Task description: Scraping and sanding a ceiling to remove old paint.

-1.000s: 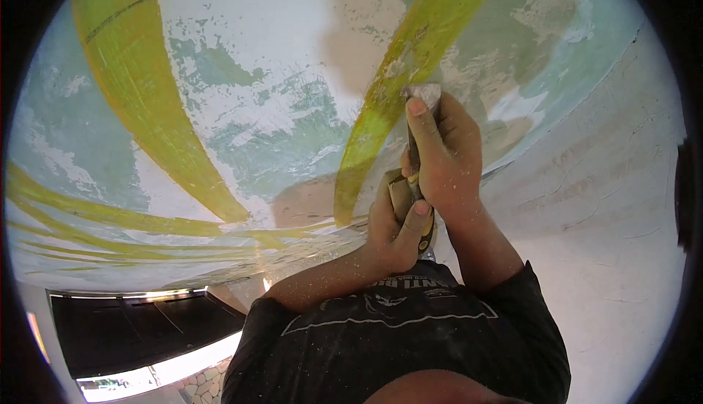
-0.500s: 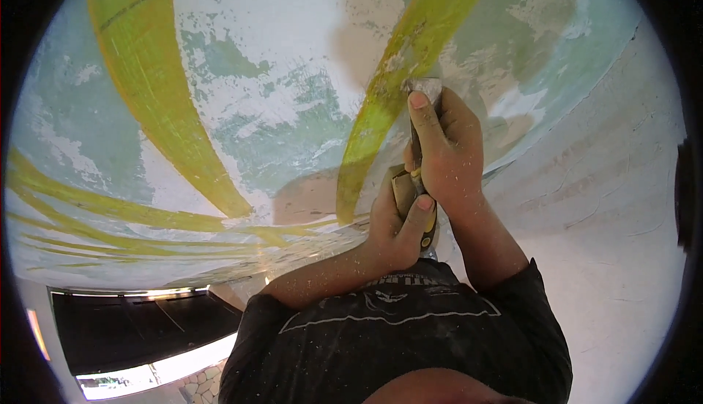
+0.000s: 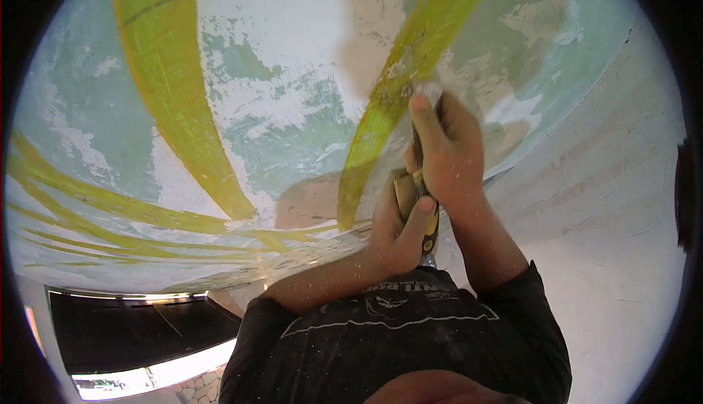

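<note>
A scraper with a black and yellow handle stands against a painted surface of pale green and bare white patches. Around its handle, low down, my left hand is closed, with the thumb along it. A tan flat piece, its kind unclear, shows between that hand's fingers and the handle. Higher up, my right hand grips the tool near the blade, thumb pressed toward it. The blade is blurred and lies at the edge of a yellow stripe, where some paint is chipped.
More yellow stripes curve across the surface at the left. A rough pale wall meets it at the right along a cracked edge. At lower left is an opening with a dark panel and stonework below.
The blade has shifted slightly and is blurred now. Both hands keep their hold on the scraper. The view has turned a little, so the left stripes appear farther right.
</note>
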The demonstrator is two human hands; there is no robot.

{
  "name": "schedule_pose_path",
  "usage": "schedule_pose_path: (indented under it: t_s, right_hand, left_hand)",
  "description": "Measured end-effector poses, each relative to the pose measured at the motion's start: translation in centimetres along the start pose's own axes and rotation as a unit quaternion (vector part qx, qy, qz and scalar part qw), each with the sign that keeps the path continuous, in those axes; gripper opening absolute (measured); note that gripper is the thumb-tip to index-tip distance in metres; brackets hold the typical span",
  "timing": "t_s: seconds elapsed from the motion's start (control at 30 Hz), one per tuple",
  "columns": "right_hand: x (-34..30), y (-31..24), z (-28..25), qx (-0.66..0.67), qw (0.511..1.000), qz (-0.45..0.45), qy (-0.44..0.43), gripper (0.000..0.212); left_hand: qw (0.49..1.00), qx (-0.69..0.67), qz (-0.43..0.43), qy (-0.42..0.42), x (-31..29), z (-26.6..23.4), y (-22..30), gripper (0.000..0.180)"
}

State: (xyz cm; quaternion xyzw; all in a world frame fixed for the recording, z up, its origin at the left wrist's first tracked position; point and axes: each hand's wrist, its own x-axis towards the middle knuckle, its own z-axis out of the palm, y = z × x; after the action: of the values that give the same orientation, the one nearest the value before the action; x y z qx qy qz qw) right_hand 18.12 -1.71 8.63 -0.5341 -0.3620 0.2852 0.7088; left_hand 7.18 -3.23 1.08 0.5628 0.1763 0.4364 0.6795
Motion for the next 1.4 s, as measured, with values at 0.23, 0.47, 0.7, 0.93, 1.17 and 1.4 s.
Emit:
schedule_pose_path:
  t_s: [0.23,0.47,0.7,0.93,1.17,1.4]
  right_hand:
    - [0.0,0.3,0.1,0.061,0.998,-0.009,-0.025,0.028]
    - [-3.1,3.7,0.1,0.142,0.987,0.007,-0.078,0.026]
    - [-3.4,5.1,0.1,0.148,0.986,0.003,-0.076,0.022]
    - [-3.6,5.5,-0.2,0.167,0.983,0.004,-0.077,0.02]
    - [-3.6,5.7,0.4,0.143,0.988,-0.006,-0.064,0.02]
    - [-3.4,6.4,1.6,0.112,0.991,-0.028,-0.064,0.02]
  left_hand:
    - [1.0,0.018,-0.011,-0.006,0.0,-0.7,0.2,0.042]
    - [1.0,0.006,0.01,-0.009,-1.9,-2.7,-1.2,0.042]
    - [0.999,0.021,-0.006,-0.024,-1.8,-3.8,-1.8,0.042]
    - [0.999,0.007,-0.039,-0.002,-2.5,-3.3,-2.0,0.045]
    - [0.998,0.06,-0.027,0.006,-2.3,-4.1,-2.2,0.046]
    - [0.995,0.091,0.031,0.028,-2.1,-5.0,-2.1,0.049]
